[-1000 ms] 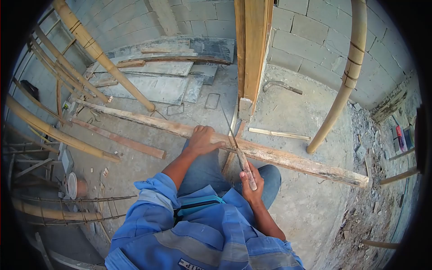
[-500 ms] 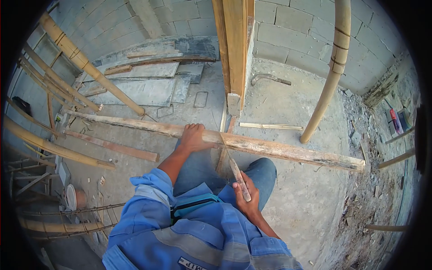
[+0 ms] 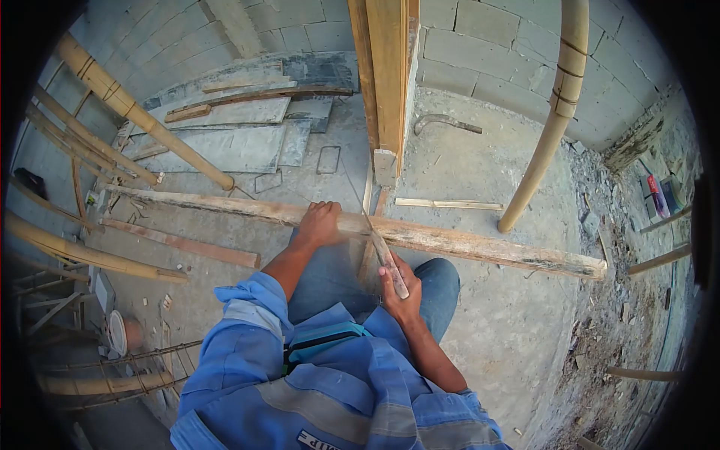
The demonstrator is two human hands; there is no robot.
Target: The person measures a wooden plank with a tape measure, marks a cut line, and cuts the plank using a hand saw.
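Observation:
A long, weathered wooden beam (image 3: pixel 450 244) lies across in front of my knees. My left hand (image 3: pixel 321 223) is clamped over its top edge, left of the middle. In my right hand (image 3: pixel 403 289) is the wooden handle of a handsaw (image 3: pixel 381 246), with the fingers wrapped round it. The saw's thin blade crosses the beam just right of my left hand and points away from me. Its far end reaches past the beam over the floor. Whether the teeth have cut into the wood I cannot tell.
A wooden door frame post (image 3: pixel 385 97) stands ahead, with a bamboo pole (image 3: pixel 555 127) to its right. Another bamboo pole (image 3: pixel 142 112) leans at left. Flat boards (image 3: pixel 225 148) lie by the block wall. A reddish plank (image 3: pixel 180 244) and a bucket (image 3: pixel 124 332) are on the left floor.
My right hand has pushed the saw forward, and more of the blade now extends beyond the beam. My left hand keeps its hold on the beam. The view has shifted slightly.

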